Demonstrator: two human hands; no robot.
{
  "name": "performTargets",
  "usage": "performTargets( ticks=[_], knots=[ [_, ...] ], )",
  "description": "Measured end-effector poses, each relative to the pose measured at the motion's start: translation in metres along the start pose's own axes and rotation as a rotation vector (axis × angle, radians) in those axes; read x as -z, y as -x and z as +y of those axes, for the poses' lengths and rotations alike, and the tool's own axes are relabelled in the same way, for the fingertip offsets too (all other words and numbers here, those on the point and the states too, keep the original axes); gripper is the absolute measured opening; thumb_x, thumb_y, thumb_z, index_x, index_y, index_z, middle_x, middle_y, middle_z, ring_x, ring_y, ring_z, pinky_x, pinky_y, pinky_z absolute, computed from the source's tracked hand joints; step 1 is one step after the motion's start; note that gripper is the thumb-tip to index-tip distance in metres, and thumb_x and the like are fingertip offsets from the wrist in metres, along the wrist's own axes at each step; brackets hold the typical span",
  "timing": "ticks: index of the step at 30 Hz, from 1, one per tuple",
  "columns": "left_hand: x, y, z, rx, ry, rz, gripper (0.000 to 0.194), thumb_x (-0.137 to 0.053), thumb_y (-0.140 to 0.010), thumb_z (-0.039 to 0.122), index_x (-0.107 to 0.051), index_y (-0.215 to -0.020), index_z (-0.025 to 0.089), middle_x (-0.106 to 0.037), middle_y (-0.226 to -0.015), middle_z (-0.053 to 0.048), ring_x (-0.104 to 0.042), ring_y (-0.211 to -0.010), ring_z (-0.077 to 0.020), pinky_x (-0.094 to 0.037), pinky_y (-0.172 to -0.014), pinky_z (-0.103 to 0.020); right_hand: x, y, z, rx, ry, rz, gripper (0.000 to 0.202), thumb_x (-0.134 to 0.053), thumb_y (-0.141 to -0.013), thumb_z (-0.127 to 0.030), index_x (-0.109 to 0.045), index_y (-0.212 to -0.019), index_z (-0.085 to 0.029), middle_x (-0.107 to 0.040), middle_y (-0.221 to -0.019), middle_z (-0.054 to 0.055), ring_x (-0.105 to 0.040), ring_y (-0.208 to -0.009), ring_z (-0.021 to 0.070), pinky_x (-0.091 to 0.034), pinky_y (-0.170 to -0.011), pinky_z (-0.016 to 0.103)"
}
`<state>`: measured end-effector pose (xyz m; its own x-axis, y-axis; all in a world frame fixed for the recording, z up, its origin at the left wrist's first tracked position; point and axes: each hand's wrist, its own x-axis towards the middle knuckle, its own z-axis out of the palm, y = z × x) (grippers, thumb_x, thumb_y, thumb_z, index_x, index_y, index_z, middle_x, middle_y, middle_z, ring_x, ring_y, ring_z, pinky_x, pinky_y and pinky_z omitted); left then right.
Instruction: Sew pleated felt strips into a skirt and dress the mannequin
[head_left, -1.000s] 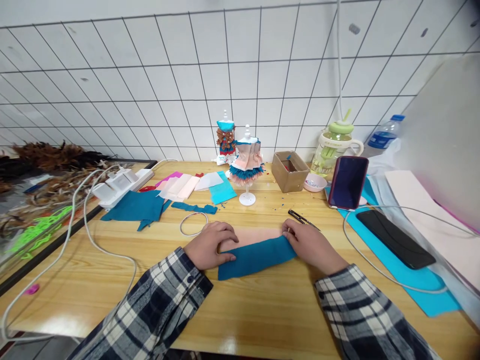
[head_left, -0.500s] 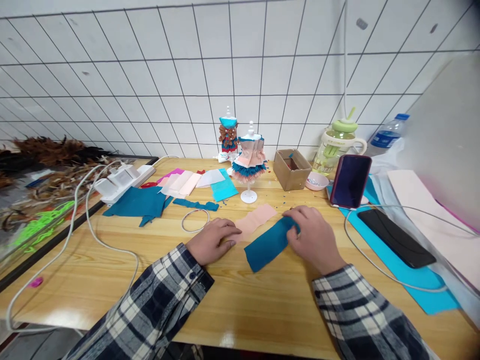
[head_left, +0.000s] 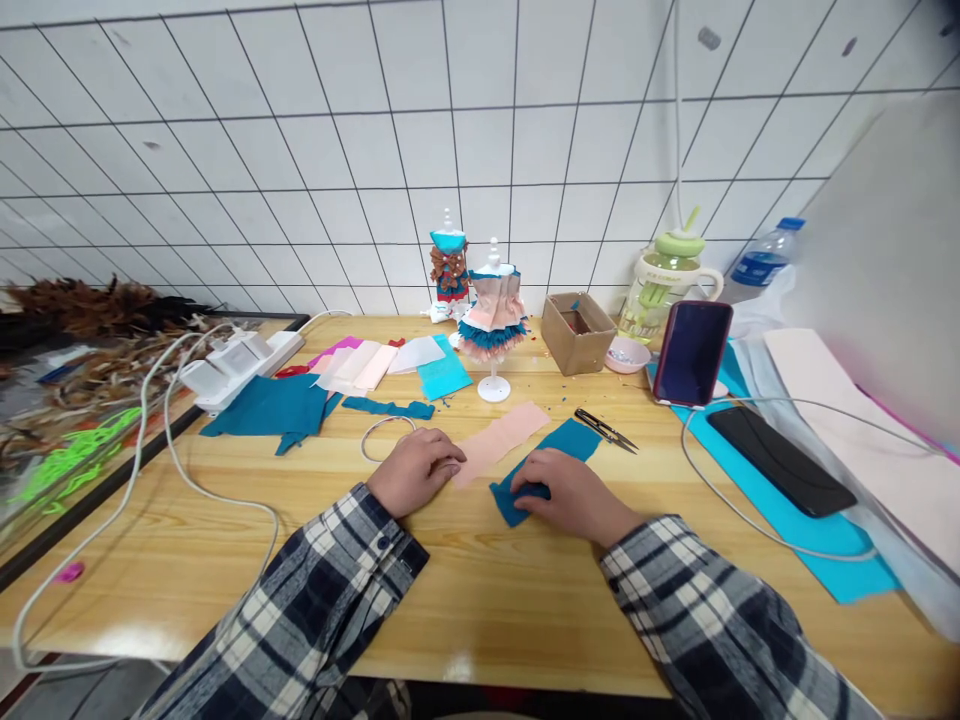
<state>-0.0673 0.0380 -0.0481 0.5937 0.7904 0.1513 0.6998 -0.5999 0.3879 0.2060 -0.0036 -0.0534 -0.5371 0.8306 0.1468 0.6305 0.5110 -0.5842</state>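
Wooden counter (head_left: 480, 600), white tiled wall behind. Far right: a large pale board leaning, and a long turquoise sheet (head_left: 825, 545) lying flat with a black phone (head_left: 780, 460) on it; a second phone (head_left: 691, 352) stands propped.

Left side: dark teal fabric scraps (head_left: 274, 408), a white power strip (head_left: 240, 362), and a cable looping toward the near edge.

Centre back: small dress form in a pink and teal dress (head_left: 491, 318), with an open cardboard box (head_left: 577, 332) to its right.

Centre front: pink felt strip (head_left: 499, 443), long axis running from near-left to far-right. Its near end lies under the left hand (head_left: 415, 470), which rests palm down, fingers loosely curled, pinning rather than gripping.

Teal felt strip (head_left: 551, 462) lies just to the right, roughly parallel, apart from the pink. The right hand (head_left: 568, 492) presses flat on its near end, fingers spread on the cloth, not closed around it. The far end points toward the small scissors (head_left: 604, 430), which lie nearer the right hand, untouched.
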Motion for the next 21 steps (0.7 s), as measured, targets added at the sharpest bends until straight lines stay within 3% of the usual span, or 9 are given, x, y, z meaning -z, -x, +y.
performTargets(
  ticks=[4, 7, 12, 17, 21],
  knots=[
    [-0.001, -0.001, 0.004, 0.031, 0.023, -0.011, 0.019, -0.06, -0.085, 0.028, -0.069, -0.101, 0.022, -0.066, -0.099, -0.007, -0.059, -0.096, -0.0221, -0.045, -0.089, -0.037, -0.006, -0.01, 0.0, -0.107, -0.218, 0.256, 0.006, -0.065, -0.084, -0.025, -0.071, -0.085, -0.022, -0.067, -0.086, 0.003, -0.057, -0.075, 0.0159, -0.044, -0.067, 0.029],
    [0.0, -0.001, 0.008, 0.047, 0.046, -0.02, 0.021, -0.06, -0.084, 0.026, -0.069, -0.102, 0.022, -0.065, -0.099, -0.007, -0.059, -0.096, -0.0224, -0.046, -0.088, -0.037, -0.013, -0.017, -0.015, -0.096, -0.198, 0.366, 0.009, -0.063, -0.084, -0.027, -0.069, -0.086, -0.021, -0.066, -0.089, 0.004, -0.056, -0.076, 0.0166, -0.044, -0.068, 0.03],
    [0.002, -0.001, 0.009, 0.046, 0.068, -0.024, 0.021, -0.059, -0.085, 0.027, -0.069, -0.102, 0.021, -0.065, -0.099, -0.008, -0.059, -0.097, -0.0223, -0.045, -0.088, -0.036, -0.021, -0.021, -0.034, 0.042, 0.151, 0.184, 0.012, -0.065, -0.083, -0.028, -0.069, -0.093, -0.025, -0.069, -0.101, 0.004, -0.054, -0.096, 0.0234, -0.036, -0.082, 0.039],
    [0.003, -0.002, 0.008, 0.017, 0.081, -0.024, 0.03, -0.043, -0.096, 0.033, -0.069, -0.099, 0.02, -0.065, -0.095, -0.008, -0.059, -0.093, -0.0206, -0.045, -0.087, -0.035, -0.021, -0.018, -0.037, 0.104, 0.219, 0.076, 0.025, -0.065, -0.083, -0.03, -0.066, -0.107, -0.025, -0.068, -0.113, 0.003, -0.052, -0.104, 0.0243, -0.034, -0.086, 0.041],
    [0.001, -0.002, 0.011, 0.041, 0.056, -0.03, 0.03, -0.055, -0.09, 0.045, -0.068, -0.102, 0.021, -0.064, -0.098, -0.008, -0.058, -0.096, -0.0226, -0.044, -0.086, -0.036, -0.021, -0.018, -0.039, 0.14, 0.233, 0.037, 0.027, -0.06, -0.088, -0.031, -0.064, -0.114, -0.026, -0.067, -0.119, 0.003, -0.052, -0.106, 0.0244, -0.034, -0.087, 0.042]
  ],
)
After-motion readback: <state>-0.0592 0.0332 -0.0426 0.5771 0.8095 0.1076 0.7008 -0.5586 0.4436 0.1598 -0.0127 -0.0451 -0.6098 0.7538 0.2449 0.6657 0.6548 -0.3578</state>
